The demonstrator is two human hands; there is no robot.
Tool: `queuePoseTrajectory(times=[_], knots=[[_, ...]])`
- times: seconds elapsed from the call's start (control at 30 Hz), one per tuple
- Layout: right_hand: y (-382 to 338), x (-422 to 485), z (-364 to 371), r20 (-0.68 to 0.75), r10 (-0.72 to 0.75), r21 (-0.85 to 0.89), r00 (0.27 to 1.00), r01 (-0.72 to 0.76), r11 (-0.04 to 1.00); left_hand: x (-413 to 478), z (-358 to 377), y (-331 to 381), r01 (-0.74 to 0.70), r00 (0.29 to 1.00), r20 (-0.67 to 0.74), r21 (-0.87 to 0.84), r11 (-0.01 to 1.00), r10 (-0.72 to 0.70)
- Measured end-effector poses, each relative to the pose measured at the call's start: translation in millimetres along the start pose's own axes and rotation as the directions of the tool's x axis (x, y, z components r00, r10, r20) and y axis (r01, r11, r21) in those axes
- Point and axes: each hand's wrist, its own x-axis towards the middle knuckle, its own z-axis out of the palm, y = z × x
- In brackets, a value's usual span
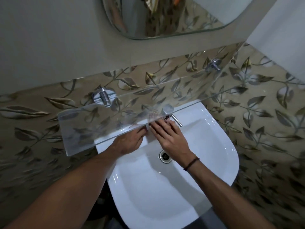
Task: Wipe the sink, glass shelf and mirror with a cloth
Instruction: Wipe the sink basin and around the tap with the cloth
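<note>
Two hands meet far in the white ceramic sink (165, 195), under the clear glass shelf (85, 129): the right hand (171, 138) lies flat, fingers straight; the grip of the left hand (130, 142), and any cloth, cannot be told. Short, low strokes round the chrome tap (177, 121) would suit.

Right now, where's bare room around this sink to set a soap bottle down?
The glass shelf is bare along its length. The sink bowl is free on the near side of the drain. It is crowded by the tap, where the left hand and right hand sit close together.
</note>
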Motion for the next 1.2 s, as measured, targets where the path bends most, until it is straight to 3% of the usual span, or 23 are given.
queuePoseTrajectory(times=[0.1, 0.2, 0.43, 0.6, 0.8, 0.93, 1.0, 1.07, 1.1, 1.13, 1.2], knots=[[3.8, 19.4, 29.4, 0.211, 0.062, -0.125, 0.976, -0.036, 0.992, -0.9, 1.8, -1.1, 0.004, 1.000, -0.002, 0.012, 1.000, -0.004], [-3.2, 18.5, 50.9, 0.399, -0.004, -0.234, 0.917, 0.106, 0.966, 0.0, 3.4, -3.1, -0.023, 0.999, -0.029, 0.006, 1.000, 0.023], [-2.5, 4.7, 38.2, 0.556, -0.196, -0.217, 0.808, 0.368, 0.904, 0.9, 3.7, -2.5, -0.070, 0.996, -0.056, -0.031, 0.997, 0.068], [19.2, -19.9, 19.2, 0.464, -0.220, -0.089, 0.858, 0.292, 0.952, 0.6, 4.3, -6.8, -0.072, 0.996, -0.046, -0.010, 0.997, 0.072], [9.9, -20.6, 23.4, 0.386, -0.135, -0.093, 0.913, 0.185, 0.978, 0.6, -1.0, 1.5, -0.068, 0.995, -0.082, -0.044, 0.997, 0.064], [9.6, -48.9, 7.7, 0.257, -0.020, -0.037, 0.966, 0.031, 0.999, 1.1, -4.6, 2.5, -0.090, 0.993, -0.087, -0.049, 0.995, 0.085], [5.8, -55.6, 5.0, 0.219, 0.127, 0.077, 0.967, -0.147, 0.986, 1.9, -4.2, 2.2, -0.094, 0.992, -0.090, -0.040, 0.995, 0.090], [1.3, -55.4, 8.4, 0.195, 0.375, 0.244, 0.906, -0.415, 0.877, 1.2, -1.8, 1.7, -0.097, 0.992, -0.086, -0.031, 0.995, 0.094], [-1.2, -50.8, 7.0, 0.214, 0.520, 0.320, 0.827, -0.562, 0.762, 1.2, -1.3, 0.9, -0.097, 0.992, -0.085, -0.026, 0.995, 0.094], [-1.8, -45.5, 6.4, 0.280, 0.651, 0.377, 0.706, -0.704, 0.602, 1.8, -0.8, 0.0, -0.099, 0.992, -0.086, -0.020, 0.995, 0.097], [5.2, -35.7, 5.7, 0.489, 0.741, 0.437, 0.460, -0.864, 0.249, 2.4, 0.0, 0.0, -0.095, 0.992, -0.082, -0.011, 0.995, 0.093]])
